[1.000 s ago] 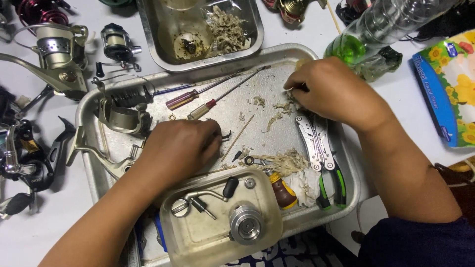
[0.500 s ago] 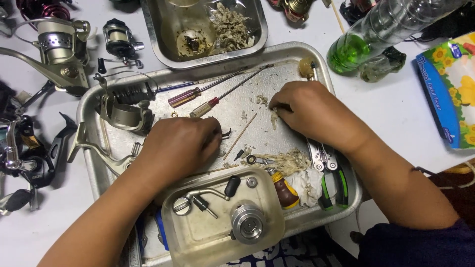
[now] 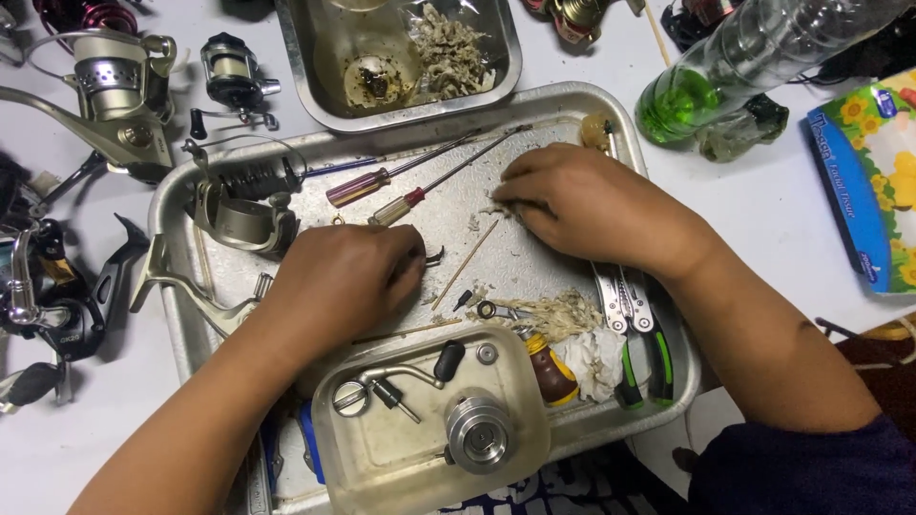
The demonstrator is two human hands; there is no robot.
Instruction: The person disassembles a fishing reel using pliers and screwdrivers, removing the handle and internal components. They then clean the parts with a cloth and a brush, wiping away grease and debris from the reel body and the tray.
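1. Head view, the work: both hands are down in the metal tray (image 3: 162, 205), sorting small fishing-reel parts and whitish scraps (image 3: 489, 207). By my reading this is the picking-over stage.
2. Left hand (image 3: 334, 277): fingers curled under, tips at a small dark part (image 3: 435, 256) mid-tray, just beside a wooden stick (image 3: 465, 264). The knuckles hide whether it is pinched; cannot tell.
3. Right hand (image 3: 592, 205): fingers laid nearly flat, tips on the scraps, nothing clasped. Folding pliers (image 3: 625, 305) lie partly under its wrist.
4. Nearby: two screwdrivers (image 3: 382, 195), a reel body (image 3: 239, 215), a plastic tub (image 3: 382, 467) of parts.
5. Any next move calls for a fine fingertip pinch; the pieces are tiny and loose.
6. Against the earlier frames: the right hand has slid from the tray's far corner toward the middle. The left hand has hardly shifted.
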